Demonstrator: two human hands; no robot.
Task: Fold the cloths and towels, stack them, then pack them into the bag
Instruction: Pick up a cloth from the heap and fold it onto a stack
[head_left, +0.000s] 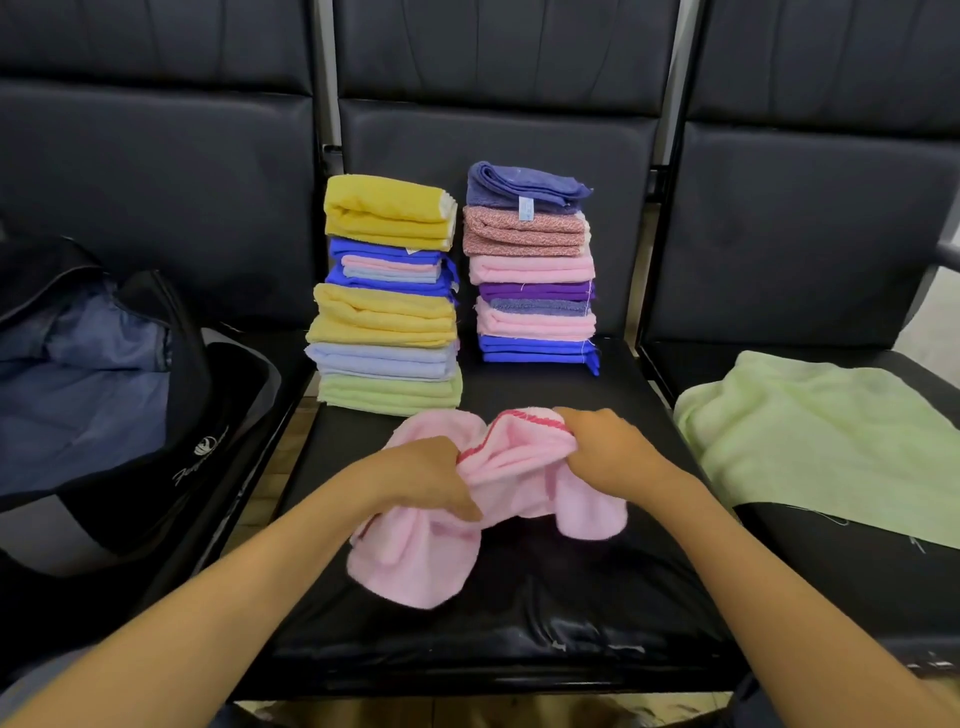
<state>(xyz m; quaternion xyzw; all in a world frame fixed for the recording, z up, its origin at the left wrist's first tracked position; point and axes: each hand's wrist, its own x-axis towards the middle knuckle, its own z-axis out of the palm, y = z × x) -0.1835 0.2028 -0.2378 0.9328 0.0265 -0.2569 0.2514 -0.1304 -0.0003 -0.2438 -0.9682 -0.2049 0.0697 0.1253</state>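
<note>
A soft pink terry towel with a darker pink stitched hem (514, 457) is held bunched over the middle black padded seat (519, 597), its lower folds hanging onto the seat surface. It is gripped by the left hand (421, 478), whose fingers are curled into the fabric on the left side. The stitched hem is pinched by the right hand (608, 447), with the fingers closed round a gathered fold.

Behind the towel, two stacks of folded cloths are set side by side on the same seat, against the backrest. In the left stack (387, 296), yellow, royal blue, pale blue and pale green pieces are piled. In the right stack (532, 270), slate blue, pink patterned, pink, purple and royal blue pieces are piled. A small pale blue label (526, 208) is seen hanging from the topmost slate blue towel; its print is too small to be read.

On the left seat, a dark fabric bag with a blue lining (104, 389) is left open. White script lettering beneath a small round emblem (200, 460) is printed on its near side; only a looping capital, possibly an F, can be made out. On the right seat, an unfolded pale green towel (815, 441) is spread flat, well apart from the stacks.
</note>
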